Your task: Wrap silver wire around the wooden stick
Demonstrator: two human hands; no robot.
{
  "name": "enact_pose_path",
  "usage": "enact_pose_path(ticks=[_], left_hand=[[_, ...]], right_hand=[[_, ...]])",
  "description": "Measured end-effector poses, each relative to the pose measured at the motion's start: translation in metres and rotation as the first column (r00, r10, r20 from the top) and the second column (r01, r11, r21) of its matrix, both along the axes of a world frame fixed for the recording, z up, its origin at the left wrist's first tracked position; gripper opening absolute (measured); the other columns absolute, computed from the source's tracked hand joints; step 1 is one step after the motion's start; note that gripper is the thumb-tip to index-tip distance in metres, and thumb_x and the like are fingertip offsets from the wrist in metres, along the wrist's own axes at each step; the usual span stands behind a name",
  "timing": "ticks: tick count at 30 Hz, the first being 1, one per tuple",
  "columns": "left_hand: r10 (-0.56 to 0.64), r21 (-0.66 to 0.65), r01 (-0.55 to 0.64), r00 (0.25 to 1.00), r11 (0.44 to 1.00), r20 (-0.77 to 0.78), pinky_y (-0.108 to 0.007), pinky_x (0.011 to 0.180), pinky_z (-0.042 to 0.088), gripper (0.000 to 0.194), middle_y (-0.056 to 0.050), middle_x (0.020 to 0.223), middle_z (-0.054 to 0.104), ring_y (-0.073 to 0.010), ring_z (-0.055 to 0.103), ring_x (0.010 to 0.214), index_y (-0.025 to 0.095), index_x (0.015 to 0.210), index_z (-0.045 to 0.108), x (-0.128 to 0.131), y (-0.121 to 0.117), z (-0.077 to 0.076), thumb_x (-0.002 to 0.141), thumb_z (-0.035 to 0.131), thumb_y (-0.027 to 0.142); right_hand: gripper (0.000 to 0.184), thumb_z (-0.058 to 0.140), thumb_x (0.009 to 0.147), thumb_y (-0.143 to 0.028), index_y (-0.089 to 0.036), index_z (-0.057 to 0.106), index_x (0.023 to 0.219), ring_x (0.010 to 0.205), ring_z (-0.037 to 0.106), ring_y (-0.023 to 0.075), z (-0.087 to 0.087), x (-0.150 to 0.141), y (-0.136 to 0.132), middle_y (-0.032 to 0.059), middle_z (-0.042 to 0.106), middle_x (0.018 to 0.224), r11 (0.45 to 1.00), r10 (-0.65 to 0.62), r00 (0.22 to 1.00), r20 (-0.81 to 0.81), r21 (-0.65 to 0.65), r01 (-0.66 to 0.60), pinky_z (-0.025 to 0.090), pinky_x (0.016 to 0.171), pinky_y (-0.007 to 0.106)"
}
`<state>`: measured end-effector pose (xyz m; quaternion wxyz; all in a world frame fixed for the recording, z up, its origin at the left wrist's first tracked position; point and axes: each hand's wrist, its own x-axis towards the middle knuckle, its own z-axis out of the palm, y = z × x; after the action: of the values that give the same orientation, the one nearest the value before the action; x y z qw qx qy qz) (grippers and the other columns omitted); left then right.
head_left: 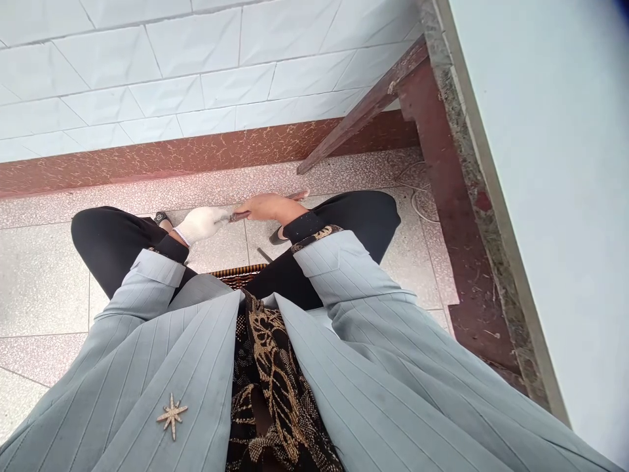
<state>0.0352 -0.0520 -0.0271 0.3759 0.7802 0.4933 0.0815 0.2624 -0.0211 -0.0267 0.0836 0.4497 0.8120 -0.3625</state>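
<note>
Between my knees, above the floor, my two hands meet. My left hand (199, 224) wears a white glove and is closed; a small greyish end pokes out from it toward the right, too little to name. My right hand (265, 207) is bare, its fingers wrapped round a slim tool. That tool's brownish handle (299, 195) sticks out behind the wrist, and a darker narrow part shows in front of the fingers, touching or very near the glove. The working end is hidden there.
I sit on a woven seat (240, 274) with my knees spread. A stone-topped table (515, 196) with a dark red frame (442, 164) stands close on the right, its slanting leg (358, 108) reaching the floor. Ahead is a white tiled wall (196, 59). A thin cable (417, 206) lies right.
</note>
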Motion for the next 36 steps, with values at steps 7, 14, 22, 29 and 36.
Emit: enact_pose_path(ticks=[7,14,22,29,36], left_hand=[[0.272,-0.026,-0.27,0.956,0.962,0.109,-0.032,0.07,0.045,0.018,0.0,0.071,0.058,-0.0178,0.057,0.066,0.022,0.083,0.059,-0.001,0.003,-0.017,0.098,0.051,0.026],[0.425,0.06,-0.442,0.886,0.895,0.183,-0.035,0.083,0.049,0.015,-0.003,0.081,0.062,-0.0191,0.059,0.078,0.022,0.089,0.061,-0.001,0.003,-0.026,0.101,0.053,0.027],[0.421,0.104,-0.435,0.897,0.894,0.135,-0.038,0.092,0.05,0.013,-0.005,0.088,0.066,-0.0223,0.065,0.088,0.022,0.094,0.063,0.004,0.001,-0.017,0.102,0.053,0.025],[0.442,0.124,-0.46,0.885,0.879,0.146,-0.038,0.093,0.05,0.013,-0.006,0.092,0.07,-0.0223,0.066,0.09,0.022,0.097,0.065,0.005,-0.001,-0.019,0.102,0.054,0.025],[0.275,-0.005,-0.278,0.947,0.961,0.164,-0.032,0.078,0.048,0.016,-0.002,0.077,0.063,-0.0167,0.06,0.075,0.02,0.082,0.061,-0.004,0.005,-0.018,0.095,0.052,0.022]], right_hand=[[0.065,0.065,0.095,-0.011,-0.035,0.065,0.155,0.114,0.072,0.0245,0.014,0.009,0.005,0.0002,0.075,0.138,0.99,0.061,0.995,-0.085,-0.122,-0.071,0.051,0.096,0.032],[0.067,0.064,0.092,-0.009,-0.029,0.063,0.156,0.132,0.065,0.0263,0.008,0.003,0.003,0.0031,0.066,0.152,0.992,-0.003,0.982,-0.188,-0.127,-0.021,0.047,0.109,0.034],[0.026,0.055,0.104,-0.026,-0.014,0.075,0.117,0.078,0.064,0.0178,0.011,-0.005,-0.001,0.0059,0.073,0.09,0.986,-0.079,0.975,-0.207,-0.157,0.046,0.044,0.073,0.027],[0.019,0.058,0.101,-0.026,-0.015,0.073,0.098,0.07,0.05,0.0136,0.002,-0.016,-0.003,0.0022,0.064,0.082,0.998,-0.055,0.978,-0.203,-0.012,0.054,0.032,0.067,0.028],[0.02,0.062,0.095,-0.025,-0.015,0.071,0.081,0.061,0.041,0.011,0.005,-0.012,-0.001,-0.0026,0.053,0.066,0.997,0.035,0.981,-0.192,-0.063,-0.048,0.028,0.064,0.029]])
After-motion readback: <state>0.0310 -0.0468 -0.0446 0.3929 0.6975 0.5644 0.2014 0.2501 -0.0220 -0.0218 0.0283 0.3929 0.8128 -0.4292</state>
